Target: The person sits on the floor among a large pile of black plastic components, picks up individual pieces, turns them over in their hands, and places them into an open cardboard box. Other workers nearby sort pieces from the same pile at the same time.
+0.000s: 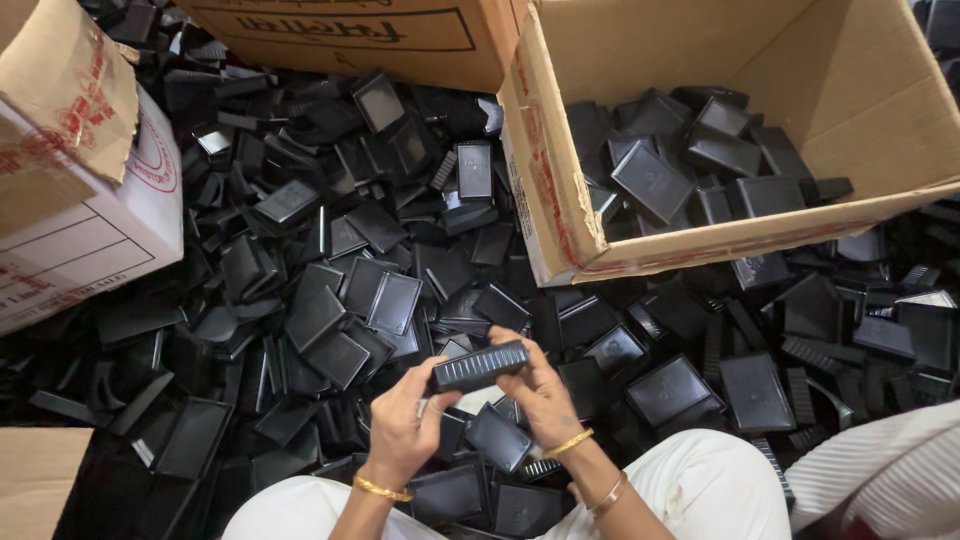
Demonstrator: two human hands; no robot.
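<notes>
Lower centre of frame: the left hand [400, 425] and the right hand [540, 395] both gripped one black rectangular plastic case [480, 366], ribbed along the edge turned toward the camera. Left fingers closed on its left end, right fingers wrapped its right end and back. The case was held level above the lap, clear of the heap below. Gold bangles [382, 488] showed on both wrists.

All round the hands, a loose pile of black plastic lids and trays [340, 300] covered the floor, lying flat, tilted and on edge, from the left edge of the frame to the right edge.

Upper right: an open cardboard box [560, 190], partly filled with the same black pieces [660, 170], jumbled rather than stacked. Upper left: a white printed carton [90, 220]. Top centre: the side of another brown carton [400, 40]. Lower right corner: a striped cloth [880, 470], owner unclear.

Judgement: the step in hand looked like pressing two halves shut or checking the fit of one assembled case; whether the halves were fully seated could not be told. The next move would call for an even squeeze at both ends, then a lift up and right, clearing the open box's near wall.
</notes>
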